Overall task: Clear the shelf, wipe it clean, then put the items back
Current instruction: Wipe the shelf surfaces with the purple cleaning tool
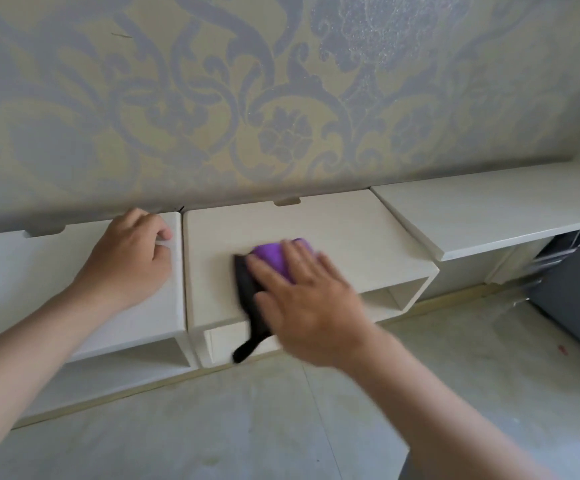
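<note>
A low white shelf unit [333,223] runs along the wallpapered wall, and its middle top panel is bare. My right hand [302,292] lies flat, fingers straight, pressing a purple cloth [274,254] with a black part [250,306] onto that panel. The cloth's black end hangs over the front edge. My left hand [129,258] rests on the top of the left unit [39,265], fingers curled loosely near its right edge. Whether that hand holds anything I cannot tell. The right hand is blurred.
A longer white shelf top [489,209] continues to the right. Open cubbies [396,296] sit below the tops. A dark grey object [572,289] stands at the far right on the pale tiled floor [281,427]. Patterned wallpaper rises right behind the shelf.
</note>
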